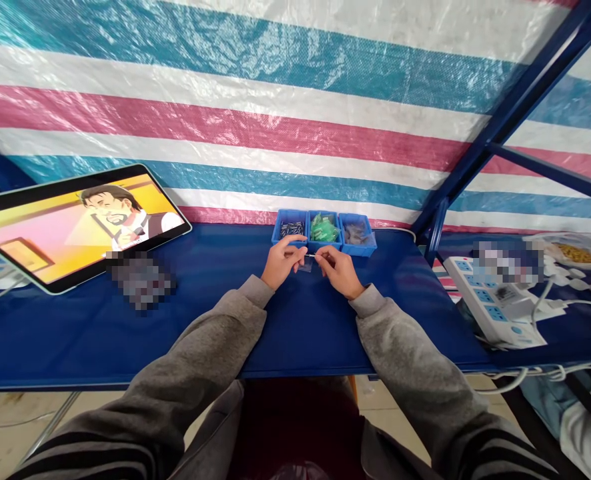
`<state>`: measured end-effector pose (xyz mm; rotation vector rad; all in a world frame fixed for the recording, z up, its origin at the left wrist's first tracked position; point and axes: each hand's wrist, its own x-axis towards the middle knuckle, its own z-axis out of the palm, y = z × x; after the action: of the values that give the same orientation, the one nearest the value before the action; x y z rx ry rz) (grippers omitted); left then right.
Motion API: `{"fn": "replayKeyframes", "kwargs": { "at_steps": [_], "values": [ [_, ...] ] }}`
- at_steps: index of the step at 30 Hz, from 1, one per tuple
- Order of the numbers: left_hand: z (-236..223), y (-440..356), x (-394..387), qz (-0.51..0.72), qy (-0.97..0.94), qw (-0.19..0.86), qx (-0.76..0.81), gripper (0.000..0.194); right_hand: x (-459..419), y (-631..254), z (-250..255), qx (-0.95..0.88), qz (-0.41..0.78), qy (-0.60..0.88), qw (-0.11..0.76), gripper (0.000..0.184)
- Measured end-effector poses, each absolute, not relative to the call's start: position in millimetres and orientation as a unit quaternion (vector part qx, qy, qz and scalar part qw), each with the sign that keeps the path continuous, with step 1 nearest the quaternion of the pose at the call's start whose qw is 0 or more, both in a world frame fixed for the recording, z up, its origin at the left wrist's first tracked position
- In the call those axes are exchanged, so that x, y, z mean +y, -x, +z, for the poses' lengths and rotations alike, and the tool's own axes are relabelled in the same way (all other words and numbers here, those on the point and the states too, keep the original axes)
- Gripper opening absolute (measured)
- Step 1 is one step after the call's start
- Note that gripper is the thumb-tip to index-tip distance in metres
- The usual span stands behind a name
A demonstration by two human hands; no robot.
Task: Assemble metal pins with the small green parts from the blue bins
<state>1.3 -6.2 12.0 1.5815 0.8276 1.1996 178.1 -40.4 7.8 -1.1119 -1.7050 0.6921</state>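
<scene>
My left hand [281,262] and my right hand [342,271] meet close together above the blue table, just in front of three small blue bins. Both are closed in a pinch. A thin, small piece [310,255] spans the gap between the fingertips; its kind is too small to make out. Below the left fingertips shows a small clear plastic bag [305,267]. Dark screw-like pieces [291,229] fill the left bin, green plastic pieces [324,229] the middle one, and clear plastic bags [356,233] appear to lie in the right bin [363,251].
A tablet [83,227] playing a cartoon leans at the left of the table [305,333], with a blurred-out object [143,280] before it. On the right are a white power strip [490,300] with cables and a blue metal frame post [435,230]. Striped sheeting [275,127] hangs behind.
</scene>
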Motion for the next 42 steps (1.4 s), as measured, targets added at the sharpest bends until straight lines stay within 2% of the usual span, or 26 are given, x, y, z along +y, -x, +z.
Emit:
{"fn": "replayKeyframes", "kwargs": {
  "at_steps": [2, 6, 10, 12, 16, 18, 21, 24, 27, 30, 37, 42],
  "values": [
    [10.3, -1.5, -2.4, 0.515, -0.61, 0.499, 0.338, 0.046, -40.2, -178.6, 8.8, -0.683, 0.283, 0.459, 0.492, 0.027],
    [5.3, -3.4, 1.7, 0.52, -0.583, 0.527, 0.334, 0.04, -40.2, -179.1, 9.3, -0.681, 0.27, 0.467, 0.495, 0.028],
    [4.5, -4.7, -2.9, 0.528, -0.611, 0.482, 0.339, 0.033, -41.0, -178.1, 8.2, -0.701, 0.266, 0.47, 0.466, 0.035],
    [7.0, -2.4, -7.8, 0.57, -0.639, 0.373, 0.358, 0.029, -41.1, -177.9, 8.0, -0.707, 0.259, 0.477, 0.453, 0.041],
    [14.3, 9.0, -11.5, 0.642, -0.688, 0.026, 0.338, 0.014, -39.7, -179.6, 8.7, -0.693, 0.222, 0.504, 0.464, 0.047],
    [16.5, 14.5, -6.4, 0.621, -0.716, -0.075, 0.31, 0.011, -38.5, -181.3, 8.7, -0.686, 0.189, 0.519, 0.473, 0.047],
    [16.3, 18.2, 5.1, 0.541, -0.758, -0.148, 0.333, 0.015, -36.6, -183.5, 7.4, -0.683, 0.154, 0.536, 0.471, 0.047],
    [12.9, 16.4, 10.0, 0.448, -0.787, -0.153, 0.394, 0.026, -35.2, -184.6, 5.1, -0.689, 0.144, 0.537, 0.466, 0.045],
    [7.5, 12.6, 6.2, 0.371, -0.852, -0.098, 0.356, 0.031, -34.2, -184.8, 3.5, -0.695, 0.138, 0.533, 0.463, 0.044],
    [1.0, 10.5, 2.7, 0.302, -0.905, -0.063, 0.293, 0.031, -33.7, -184.6, 3.1, -0.696, 0.13, 0.535, 0.46, 0.042],
    [-8.0, 13.7, 9.3, 0.212, -0.931, -0.021, 0.296, 0.033, -34.6, -183.9, 4.6, -0.703, 0.125, 0.537, 0.449, 0.039],
    [-8.0, 11.5, 9.5, 0.173, -0.938, -0.024, 0.3, 0.023, -34.6, -183.8, 4.8, -0.705, 0.129, 0.541, 0.44, 0.038]
  ]
}}
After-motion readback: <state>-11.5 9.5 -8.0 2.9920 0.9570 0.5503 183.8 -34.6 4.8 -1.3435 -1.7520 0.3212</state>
